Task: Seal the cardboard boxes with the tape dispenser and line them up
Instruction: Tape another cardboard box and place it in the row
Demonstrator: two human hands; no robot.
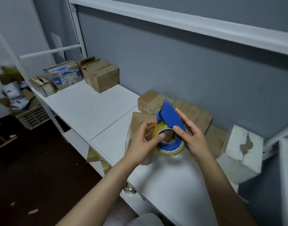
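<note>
Over the near end of the white tabletop (91, 108), both hands hold the blue tape dispenser (170, 118) up in the air. The right hand (193, 139) grips it from three o'clock, thumb pressed on the blue plate and fingers behind it. The left hand (143, 137) comes in from nine o'clock, fingers curled, pinching the rim of the yellowish tape roll (166, 152) that sits in the dispenser. I cannot tell whether it has a loose end of tape.

Just under the hands lies a brown cardboard box (136, 124). From twelve to two o'clock a row of brown boxes (195, 113) stands against the grey wall, and at three o'clock there is a white box (242, 144) with a torn patch.

Well apart at ten o'clock, on the far end of the tabletop, are a plain brown box (104, 77), a blue-printed box (64, 75) and a small box (43, 88). A white slatted basket (32, 118) stands on the floor at nine o'clock
</note>
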